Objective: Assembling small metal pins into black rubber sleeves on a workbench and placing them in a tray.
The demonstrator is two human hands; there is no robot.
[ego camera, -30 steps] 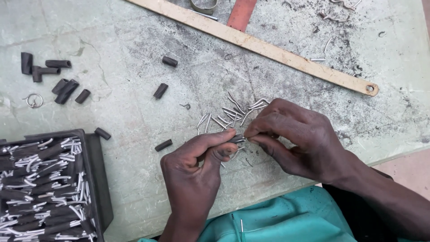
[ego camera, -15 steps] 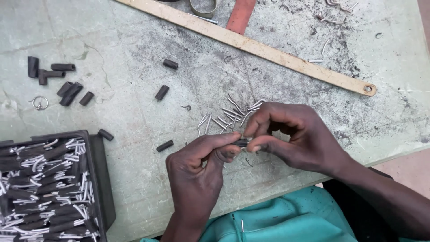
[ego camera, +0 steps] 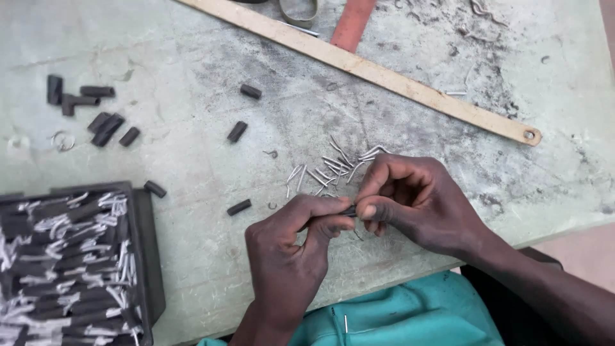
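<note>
While both hands pinch it at lower centre, the small dark tube (ego camera: 350, 210) shows only between left hand (ego camera: 291, 247) and right hand (ego camera: 410, 202) fingertips, above a scuffed grey table (ego camera: 192, 160).

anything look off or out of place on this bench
Mostly loose scatter: small metal pins lie strewn by the hands, and short dark tubes lie apart across the table instead of in the black tray. Its top is grimy and scuffed.

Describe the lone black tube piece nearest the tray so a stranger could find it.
Start at the dark tray of finished pieces at lower left. Just off its top right corner lies a short black tube piece. Unlike the cluster of tube pieces farther up, it lies alone beside the tray.
</note>
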